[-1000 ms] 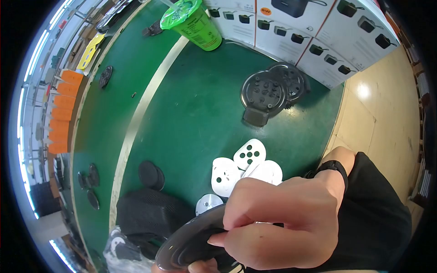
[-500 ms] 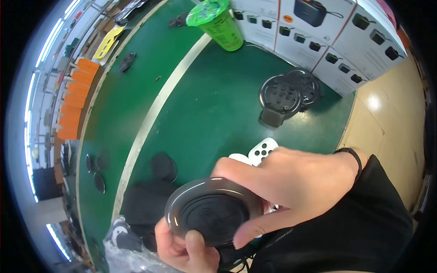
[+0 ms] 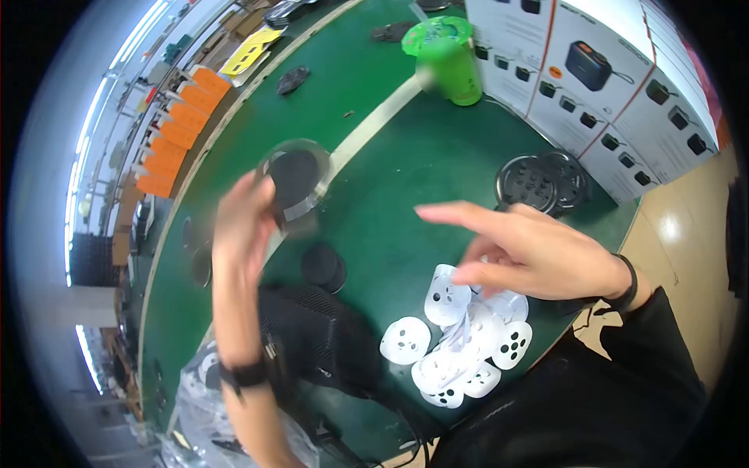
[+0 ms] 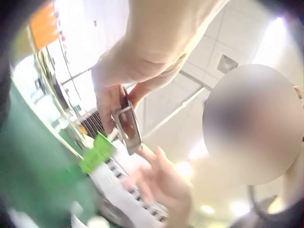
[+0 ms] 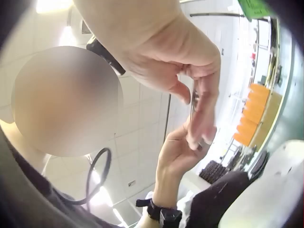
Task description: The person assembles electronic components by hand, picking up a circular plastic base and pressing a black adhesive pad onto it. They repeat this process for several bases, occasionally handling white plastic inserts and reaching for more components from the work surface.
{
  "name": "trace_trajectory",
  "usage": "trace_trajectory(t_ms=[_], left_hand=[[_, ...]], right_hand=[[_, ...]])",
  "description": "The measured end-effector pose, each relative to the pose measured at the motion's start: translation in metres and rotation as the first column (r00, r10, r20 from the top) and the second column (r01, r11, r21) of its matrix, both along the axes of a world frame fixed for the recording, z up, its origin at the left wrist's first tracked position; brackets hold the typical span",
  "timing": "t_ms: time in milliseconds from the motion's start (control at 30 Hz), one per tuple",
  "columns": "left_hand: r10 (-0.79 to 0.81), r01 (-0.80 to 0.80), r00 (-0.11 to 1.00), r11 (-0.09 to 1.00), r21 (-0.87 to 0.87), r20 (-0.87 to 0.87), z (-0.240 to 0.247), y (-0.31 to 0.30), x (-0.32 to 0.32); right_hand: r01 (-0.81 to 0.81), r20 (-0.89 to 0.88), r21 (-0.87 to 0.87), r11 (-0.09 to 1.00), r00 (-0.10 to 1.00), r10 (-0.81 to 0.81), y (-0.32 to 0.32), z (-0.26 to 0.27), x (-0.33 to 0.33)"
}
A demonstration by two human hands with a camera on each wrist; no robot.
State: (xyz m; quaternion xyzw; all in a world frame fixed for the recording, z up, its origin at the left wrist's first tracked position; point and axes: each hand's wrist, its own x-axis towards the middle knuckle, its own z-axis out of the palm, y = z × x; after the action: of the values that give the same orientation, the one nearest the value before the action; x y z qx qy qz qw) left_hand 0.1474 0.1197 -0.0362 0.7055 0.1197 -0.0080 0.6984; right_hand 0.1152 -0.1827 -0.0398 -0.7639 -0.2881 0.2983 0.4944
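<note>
In the head view, the left hand pinches the edge of a dark round disc with a clear-looking rim; both are blurred. The left wrist view shows the same hand with the piece nearly edge-on between thumb and fingers. Apart from the disc in the head view, the right hand has its index finger stretched out and its thumb apart, above a loose pile of white perforated pieces. In the right wrist view, the right hand overlaps the other hand, so contact there is unclear.
Two dark round parts lie near the printed boxes, beside a green cup. Small black discs, a black mesh item and a plastic bag lie nearer the body. A pale strip crosses the green table.
The left hand has carried the disc away from the right hand, up and left over the table. The right hand has let go of it. The head view has shifted, showing more of the white pile.
</note>
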Motion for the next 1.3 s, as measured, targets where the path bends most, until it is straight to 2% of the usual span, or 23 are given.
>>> trace_trajectory(t_ms=[33,100,167,233,267,300,467,567,600,633,667,700,767,800,833,900,1000,1100,1200,1300], left_hand=[[-0.020,0.021,0.999,1.000,0.020,-0.043,-0.018,0.046,0.033],[0.133,-0.134,0.989,0.991,-0.015,-0.065,-0.039,0.077,0.075],[0.178,-0.173,0.981,0.982,0.074,-0.081,-0.077,0.123,0.115],[0.314,-0.312,0.945,0.949,0.030,-0.092,-0.092,0.123,0.131],[0.302,-0.300,0.948,0.953,0.040,-0.096,-0.096,0.127,0.134],[0.355,-0.349,0.932,0.934,0.081,-0.071,-0.094,0.111,0.130],[0.437,-0.380,0.893,0.860,0.339,-0.109,-0.115,0.143,0.142],[0.384,-0.362,0.899,0.922,0.134,-0.211,-0.111,0.145,0.137],[0.464,-0.430,0.861,0.883,0.189,-0.208,-0.097,0.131,0.133],[0.417,-0.311,0.882,0.865,0.393,-0.219,-0.061,0.099,0.111],[0.278,-0.121,0.955,0.685,0.718,-0.105,-0.057,0.103,0.106],[0.093,0.027,0.994,0.356,0.934,-0.064,-0.053,0.108,0.099],[0.003,0.440,0.898,0.035,0.898,-0.440,-0.023,0.068,0.069],[-0.024,0.555,0.830,-0.060,0.830,-0.557,-0.016,0.040,0.048],[-0.038,0.652,0.747,-0.157,0.742,-0.664,-0.018,0.015,0.027],[-0.030,0.671,0.720,-0.222,0.707,-0.693,-0.046,-0.006,-0.003],[-0.065,0.639,0.765,-0.048,0.768,-0.641,-0.052,-0.005,-0.002],[-0.090,0.504,0.857,-0.055,0.862,-0.507,-0.057,-0.003,-0.013],[-0.215,0.339,0.909,-0.112,0.934,-0.356,-0.050,-0.006,-0.029],[-0.274,0.500,0.864,0.369,0.784,-0.422,-0.009,-0.019,-0.028]], right_hand=[[-0.035,0.047,-0.033,0.999,0.998,0.037,-0.006,-0.004,-0.001],[-0.081,0.142,-0.097,0.992,0.985,0.094,-0.016,-0.015,-0.009],[-0.060,0.125,-0.130,0.990,0.989,0.076,-0.025,-0.015,-0.014],[-0.024,0.091,-0.155,0.988,0.995,0.039,-0.034,-0.014,-0.014],[-0.015,0.099,-0.152,0.988,0.995,0.030,-0.038,-0.014,-0.013],[-0.008,0.098,-0.150,0.989,0.995,0.023,-0.041,-0.015,-0.014],[-0.002,0.081,-0.139,0.990,0.997,0.013,-0.043,-0.015,-0.015],[0.011,0.101,-0.130,0.991,0.995,0.002,-0.040,-0.018,-0.018],[0.011,0.086,-0.134,0.991,0.996,0.001,-0.040,-0.017,-0.020],[0.009,0.073,-0.139,0.990,0.997,0.001,-0.040,-0.018,-0.020],[-0.009,0.080,-0.154,0.988,0.997,0.021,-0.040,-0.019,-0.021],[-0.028,0.081,-0.167,0.986,0.996,0.042,-0.040,-0.022,-0.021],[-0.073,0.075,-0.193,0.978,0.993,0.089,-0.038,-0.025,-0.020],[-0.096,0.065,-0.204,0.974,0.992,0.111,-0.036,-0.026,-0.020],[-0.118,0.057,-0.215,0.970,0.990,0.133,-0.034,-0.026,-0.020],[-0.129,0.069,-0.189,0.973,0.987,0.144,-0.029,-0.025,-0.022],[-0.152,0.089,-0.183,0.971,0.981,0.171,-0.024,-0.020,-0.026],[-0.140,0.112,-0.145,0.980,0.981,0.157,-0.024,-0.016,-0.029],[-0.108,0.147,-0.058,0.993,0.982,0.115,-0.021,-0.013,-0.030],[0.001,0.171,0.117,0.993,0.985,-0.021,-0.011,-0.017,-0.026]])
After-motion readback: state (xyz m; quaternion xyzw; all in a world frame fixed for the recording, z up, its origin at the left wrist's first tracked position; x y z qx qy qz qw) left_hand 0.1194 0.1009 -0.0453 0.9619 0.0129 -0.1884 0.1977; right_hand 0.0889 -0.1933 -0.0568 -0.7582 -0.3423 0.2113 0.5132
